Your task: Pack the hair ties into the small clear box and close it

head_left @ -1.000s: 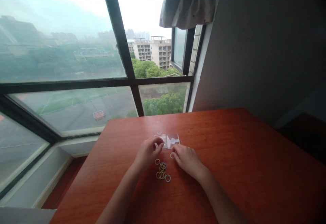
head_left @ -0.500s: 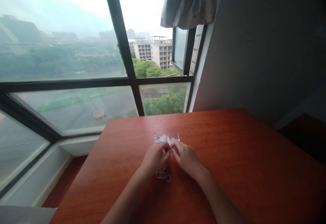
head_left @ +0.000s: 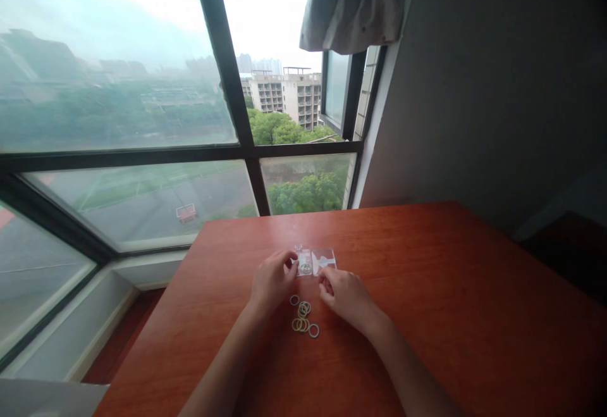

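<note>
Head view: rings (head_left: 305,267) sit inside the clear box (head_left: 304,256), loose rings (head_left: 300,324) lie nearer, left hand (head_left: 275,278) and right hand (head_left: 346,292) grips unclear.

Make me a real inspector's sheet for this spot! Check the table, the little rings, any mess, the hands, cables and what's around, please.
Surface: reddish-brown table, wood-grained.
Job's things: loose yellowish and greyish rings, some overlapping; beyond them, what looks like a clear case, lying open, with small round pieces in its left half.
Clutter: nothing seen.
Hands: left hand at the case's left side; right hand at its near right edge, fingers curled; I can't tell whether either holds anything.
Cables: nothing seen.
Surroundings: dark-framed window, curtain, grey wall.
</note>
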{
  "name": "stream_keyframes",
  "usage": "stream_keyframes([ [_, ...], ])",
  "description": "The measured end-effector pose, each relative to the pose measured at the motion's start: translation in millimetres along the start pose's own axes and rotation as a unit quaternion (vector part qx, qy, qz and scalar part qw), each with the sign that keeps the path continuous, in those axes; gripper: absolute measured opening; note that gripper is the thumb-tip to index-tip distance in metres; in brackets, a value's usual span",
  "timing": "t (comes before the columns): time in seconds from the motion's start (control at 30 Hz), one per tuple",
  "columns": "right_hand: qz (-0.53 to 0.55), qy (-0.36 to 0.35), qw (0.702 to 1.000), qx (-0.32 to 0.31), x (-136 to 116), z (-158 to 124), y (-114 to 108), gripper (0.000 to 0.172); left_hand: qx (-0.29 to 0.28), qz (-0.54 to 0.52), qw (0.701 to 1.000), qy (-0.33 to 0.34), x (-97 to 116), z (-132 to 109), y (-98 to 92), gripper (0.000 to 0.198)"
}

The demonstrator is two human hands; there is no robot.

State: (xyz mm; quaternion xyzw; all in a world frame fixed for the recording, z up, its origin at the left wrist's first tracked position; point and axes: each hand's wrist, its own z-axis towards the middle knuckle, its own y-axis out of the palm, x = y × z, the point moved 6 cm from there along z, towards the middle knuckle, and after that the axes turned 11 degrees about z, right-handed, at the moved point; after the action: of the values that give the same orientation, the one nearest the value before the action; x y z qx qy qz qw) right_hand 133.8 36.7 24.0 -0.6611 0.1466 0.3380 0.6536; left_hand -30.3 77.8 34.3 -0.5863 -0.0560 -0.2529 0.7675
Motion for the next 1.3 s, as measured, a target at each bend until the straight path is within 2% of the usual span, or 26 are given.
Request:
stream_keyframes([
  [0.27,0.047,-0.035,0.997,-0.054,-8,-7,5,0.005,0.006,0.011,0.999,-0.043,-30,7,-18.1,0.017],
  [0.37,0.058,-0.042,0.994,-0.079,-10,-8,7,0.008,0.008,0.013,0.998,-0.056,-37,9,-21.6,0.019],
  [0.5,0.069,-0.044,0.992,-0.096,-10,-9,10,0.015,0.004,0.007,0.999,-0.045,-31,8,-19.8,0.018],
  [0.7,0.051,-0.057,0.994,-0.073,-12,-8,15,0.020,-0.013,0.003,1.000,-0.027,-19,6,-15.5,0.016],
  [1.0,0.032,-0.071,0.992,-0.097,-14,-8,24,0.018,-0.009,0.020,0.999,-0.040,-21,7,-20.5,0.017],
  [1.3,0.048,-0.068,0.991,-0.105,-14,-8,26,0.018,-0.026,0.025,0.998,-0.042,-23,7,-15.5,0.019],
])
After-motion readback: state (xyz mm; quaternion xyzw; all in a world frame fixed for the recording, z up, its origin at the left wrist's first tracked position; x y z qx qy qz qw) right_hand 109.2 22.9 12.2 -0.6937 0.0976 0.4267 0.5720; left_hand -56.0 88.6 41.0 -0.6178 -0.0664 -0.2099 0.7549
